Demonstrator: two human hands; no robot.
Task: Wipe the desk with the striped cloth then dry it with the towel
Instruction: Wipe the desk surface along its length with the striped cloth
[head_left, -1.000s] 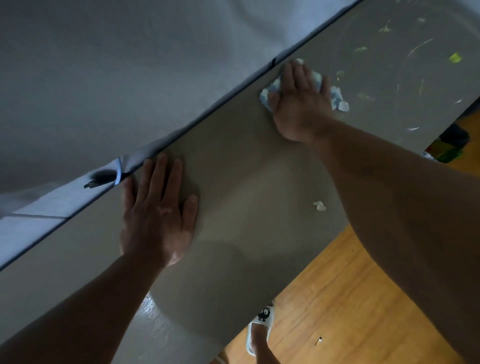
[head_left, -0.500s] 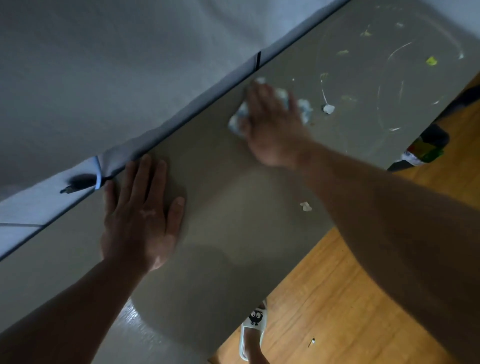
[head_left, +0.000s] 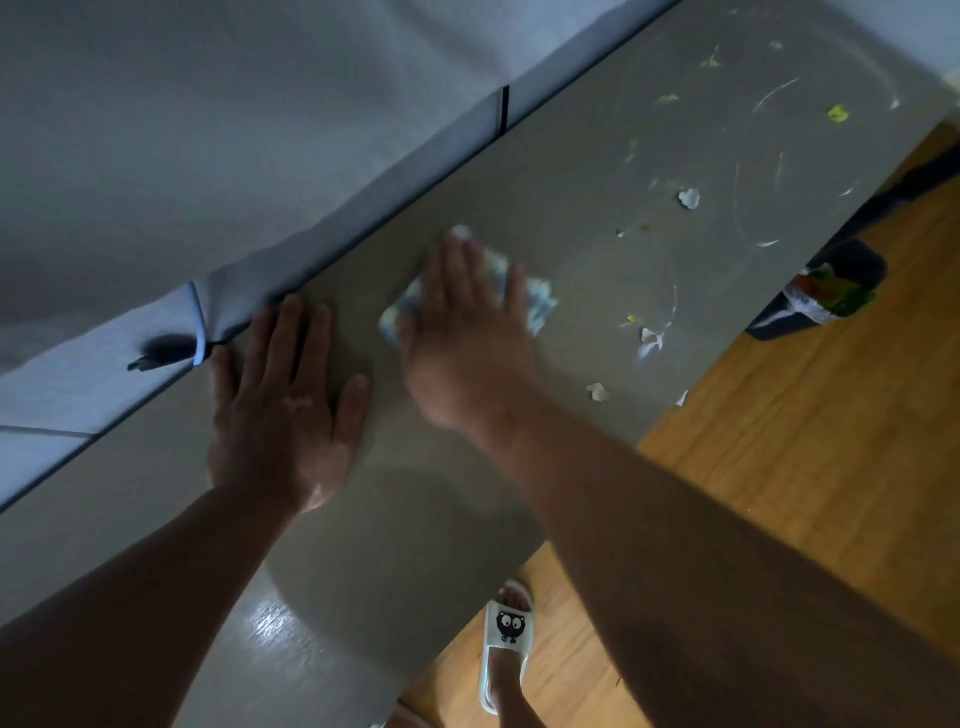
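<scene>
item: desk (head_left: 467, 519), grey top, long and narrow, its far edge run against a pale wall; wooden floor below its near edge

our right hand (head_left: 467, 343): fingers spread wide and flat, pressing the striped cloth (head_left: 540, 304) to the desk near the far edge, about midway along; the cloth is bunched under the palm, only its pale blue-white edges showing at the fingertips and the thumb side. we judge the flat palm is there to put weight across the whole wad, so it scrubs rather than skates

our left hand (head_left: 283, 395): open, palm down, holding nothing, planted on the desk just beside the right hand and touching the far edge; we read it as a brace, carrying our lean over the desk

soil, right end of the desk: white ring marks (head_left: 763, 171), yellow-green flecks (head_left: 837, 113), small white scraps (head_left: 690, 198), another scrap (head_left: 597, 391) toward the near edge; all apart from the cloth, not yet cleared

towel: not in view

step in hand, by our judgement: the wiping, well short of done; drying not begun

also noted: a slipper (head_left: 508, 639) on our foot on the floor; a dark bin (head_left: 831, 291) with colourful waste beyond the desk's near edge at its right end
</scene>
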